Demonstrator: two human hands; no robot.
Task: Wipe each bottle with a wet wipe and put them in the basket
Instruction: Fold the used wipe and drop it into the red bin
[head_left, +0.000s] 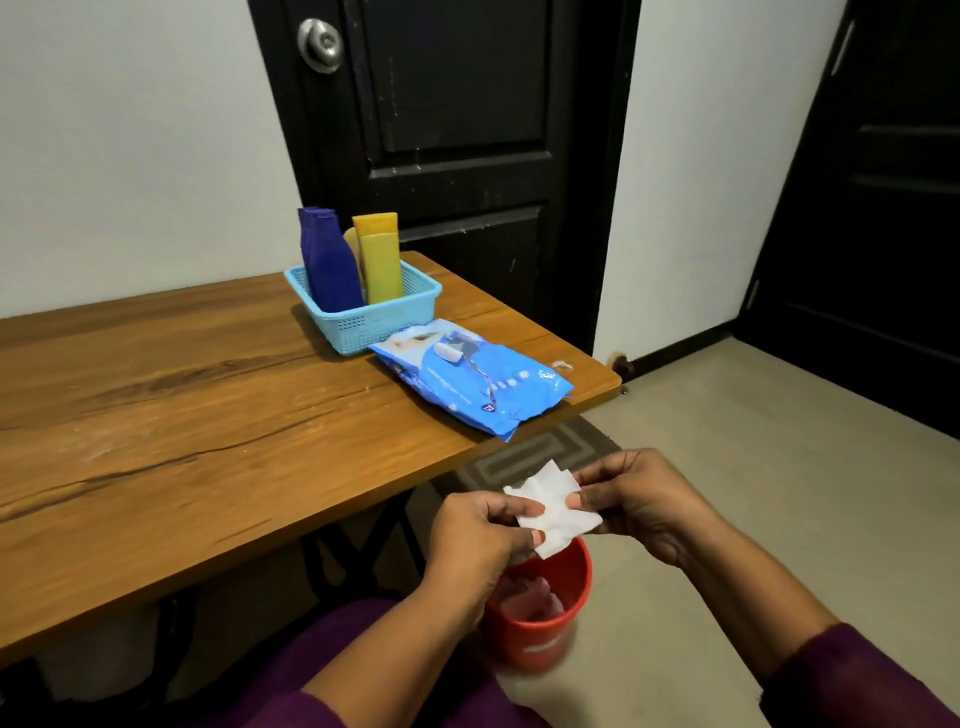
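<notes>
Status: we have the wet wipe (553, 506) pinched between both hands. The left hand (478, 525) grips its lower left edge, the right hand (634, 499) its right edge, thumbs on top. The wipe is partly folded and loose between them.

It hangs off the table (156, 415) edge, above the red bin (545, 623) on the floor.

Bottles: blue bottles (332, 265) and yellow bottles (382, 260) stand upright in the blue basket (363, 325) at the table's far corner. We see none outside it. The wipes pack (467, 382) lies just beside the basket.

Our read: bottle work looks done and this wipe is headed for the bin.

How we'd do it well:
- Bunch the wipe into one hand first. A flat damp sheet clings to fingers and drifts.
- Centre it over the bin mouth. From this angle only its lower corner overlaps the rim, so we can't tell the true alignment.
- Lower it close to the rim, then open the fingers fully.
- Keep sleeves off the bin edge.

Bin contents are blurred; something pale is inside.
</notes>
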